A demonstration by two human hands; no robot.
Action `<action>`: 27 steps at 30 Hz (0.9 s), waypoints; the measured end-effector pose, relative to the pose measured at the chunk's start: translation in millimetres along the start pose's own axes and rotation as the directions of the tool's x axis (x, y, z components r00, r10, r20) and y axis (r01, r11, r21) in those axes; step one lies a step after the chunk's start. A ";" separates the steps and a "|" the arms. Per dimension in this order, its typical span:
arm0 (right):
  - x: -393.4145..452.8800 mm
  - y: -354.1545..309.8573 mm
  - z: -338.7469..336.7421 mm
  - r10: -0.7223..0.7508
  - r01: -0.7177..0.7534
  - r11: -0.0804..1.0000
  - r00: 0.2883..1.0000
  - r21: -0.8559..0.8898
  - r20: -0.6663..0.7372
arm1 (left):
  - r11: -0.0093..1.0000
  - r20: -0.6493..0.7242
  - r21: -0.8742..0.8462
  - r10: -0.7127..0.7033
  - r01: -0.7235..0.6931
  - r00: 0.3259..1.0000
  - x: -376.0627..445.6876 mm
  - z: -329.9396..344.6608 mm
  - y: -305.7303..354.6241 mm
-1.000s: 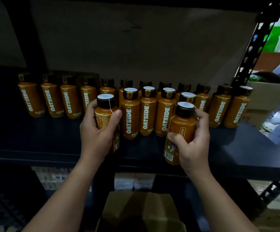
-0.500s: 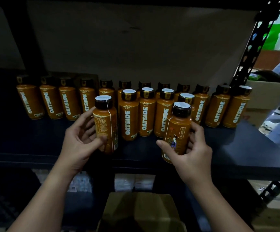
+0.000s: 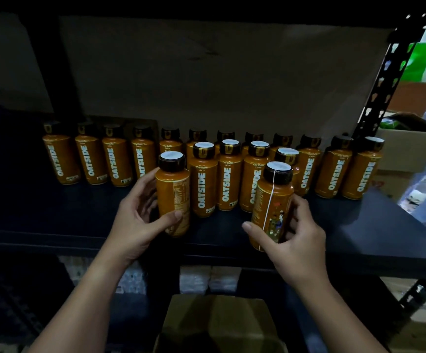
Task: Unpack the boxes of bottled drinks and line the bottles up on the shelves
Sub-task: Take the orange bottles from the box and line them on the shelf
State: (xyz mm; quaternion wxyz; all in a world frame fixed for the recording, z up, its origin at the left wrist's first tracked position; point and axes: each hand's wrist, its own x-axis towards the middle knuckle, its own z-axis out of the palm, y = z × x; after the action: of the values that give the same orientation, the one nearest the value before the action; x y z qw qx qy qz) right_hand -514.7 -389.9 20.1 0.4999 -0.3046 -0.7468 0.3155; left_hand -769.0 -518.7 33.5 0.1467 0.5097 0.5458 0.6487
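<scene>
two bare forearms, left hand (image 3: 140, 220), right hand (image 3: 296, 240), unsleeved.

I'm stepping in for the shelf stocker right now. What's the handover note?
Left hand: grips an orange black-capped bottle standing at the left end of the front row.
Right hand: grips another orange bottle at the right end, label facing sideways.
Done: back row lined along the dark shelf; four front bottles in place.
Left: seat both, face the labels forward, fetch more from the brown cardboard box below.

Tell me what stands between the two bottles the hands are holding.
In the head view, front-row OATSIDE bottles stand upright on the shelf between the left-hand bottle and the right-hand bottle, set slightly further back.
</scene>
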 end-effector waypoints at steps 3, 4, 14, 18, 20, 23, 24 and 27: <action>-3.2 2.4 4.1 -0.039 0.036 0.998 0.996 -0.042 -0.086 | 1.000 -0.011 -0.025 0.002 -0.002 1.000 -0.2 -2.1 -0.2; -3.4 3.1 4.5 -0.045 0.041 0.998 0.994 -0.043 -0.095 | 1.000 -0.023 -0.023 0.004 -0.005 1.000 -0.1 -1.0 0.3; -3.2 7.3 8.7 -0.067 0.063 0.997 0.994 -0.048 -0.088 | 0.998 -0.068 0.053 -0.028 0.032 0.997 0.1 8.2 5.9; -3.5 6.7 8.5 -0.073 0.070 0.997 0.993 -0.039 -0.088 | 0.999 -0.052 -0.022 -0.047 0.046 0.998 0.1 1.8 4.0; -3.1 6.9 8.4 -0.077 0.074 0.997 0.993 -0.038 -0.089 | 0.999 -0.090 0.003 -0.032 0.032 0.995 0.0 4.9 5.9; -3.4 6.6 8.4 -0.062 0.062 0.998 0.995 -0.008 -0.072 | 0.999 -0.115 0.018 -0.028 0.031 0.993 -0.1 8.1 6.8; -3.8 5.8 8.2 -0.055 0.056 0.998 0.997 0.012 -0.054 | 0.999 -0.119 0.020 -0.030 0.032 0.992 0.0 8.2 6.9; -4.3 1.4 6.2 -0.038 0.037 0.998 0.999 0.044 0.026 | 0.999 -0.131 0.033 -0.017 0.022 0.991 0.5 9.1 7.2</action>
State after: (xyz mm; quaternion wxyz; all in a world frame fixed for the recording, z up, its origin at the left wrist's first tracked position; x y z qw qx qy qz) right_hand -519.0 -393.4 14.7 0.5020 -0.2753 -0.7521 0.3263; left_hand -759.1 -515.8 38.8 0.1083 0.4632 0.5703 0.6697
